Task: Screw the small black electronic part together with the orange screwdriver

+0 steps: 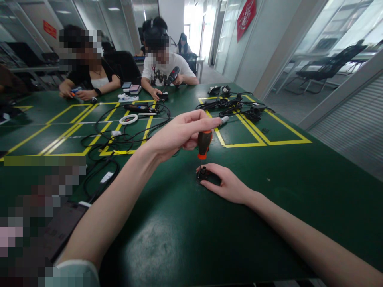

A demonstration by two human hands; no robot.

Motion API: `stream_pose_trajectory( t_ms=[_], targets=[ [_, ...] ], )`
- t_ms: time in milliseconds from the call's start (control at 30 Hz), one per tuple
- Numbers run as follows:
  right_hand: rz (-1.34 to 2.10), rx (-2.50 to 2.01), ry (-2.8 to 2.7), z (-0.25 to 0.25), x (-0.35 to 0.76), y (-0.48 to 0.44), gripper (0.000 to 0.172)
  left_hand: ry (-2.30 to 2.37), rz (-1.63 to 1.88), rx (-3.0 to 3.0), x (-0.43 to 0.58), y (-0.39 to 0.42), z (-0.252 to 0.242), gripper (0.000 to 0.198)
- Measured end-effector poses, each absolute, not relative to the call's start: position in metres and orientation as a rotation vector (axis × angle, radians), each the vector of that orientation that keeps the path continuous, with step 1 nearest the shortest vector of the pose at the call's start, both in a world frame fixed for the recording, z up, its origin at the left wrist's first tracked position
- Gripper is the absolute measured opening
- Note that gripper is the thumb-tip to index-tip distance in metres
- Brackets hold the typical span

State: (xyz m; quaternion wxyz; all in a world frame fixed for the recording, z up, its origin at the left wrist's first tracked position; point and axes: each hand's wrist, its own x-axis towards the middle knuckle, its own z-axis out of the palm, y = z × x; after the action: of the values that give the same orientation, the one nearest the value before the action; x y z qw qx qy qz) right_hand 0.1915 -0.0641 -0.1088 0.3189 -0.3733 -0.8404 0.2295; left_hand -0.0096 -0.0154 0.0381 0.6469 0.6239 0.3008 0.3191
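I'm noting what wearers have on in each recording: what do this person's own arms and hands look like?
The left hand and right hand are ungloved, with no watch or bracelet showing. A pale grey-green sleeve covers part of the left arm; no sleeve shows on the right arm.

My own hands come to two, one left hand (179, 133) and one right hand (229, 183), and with them I count one screwdriver (204, 144), one black part (202, 174) and one desk (269, 223). Beyond, I see one tape roll (128, 123), one drill (172, 75), two red banners (247, 16) and at least four people (187, 71). The cables (236, 104) tangle too much for me to number.
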Motion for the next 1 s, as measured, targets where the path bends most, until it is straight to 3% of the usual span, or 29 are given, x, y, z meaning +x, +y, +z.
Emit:
stream_pose_trajectory(
  t_ms=[100,267,867,1000],
  targets=[
    [0.601,-0.993,-2.210,-0.1090,0.1911,-0.0643,0.025,0.655,0.698,1.467,-0.0104,-0.0136,0.0378,0.025],
    [0.581,-0.976,-2.211,-0.1096,0.1905,-0.0646,0.026,0.661,0.650,1.492,-0.0105,-0.0126,0.0379,0.038],
    [0.601,-0.993,-2.209,-0.1100,0.1918,-0.0644,0.025,0.636,0.635,1.476,-0.0095,-0.0160,0.0417,0.029],
    [0.599,-0.984,-2.199,-0.1106,0.1916,-0.0643,0.025,0.645,0.620,1.538,-0.0124,-0.0142,0.0398,0.038]
  ],
)
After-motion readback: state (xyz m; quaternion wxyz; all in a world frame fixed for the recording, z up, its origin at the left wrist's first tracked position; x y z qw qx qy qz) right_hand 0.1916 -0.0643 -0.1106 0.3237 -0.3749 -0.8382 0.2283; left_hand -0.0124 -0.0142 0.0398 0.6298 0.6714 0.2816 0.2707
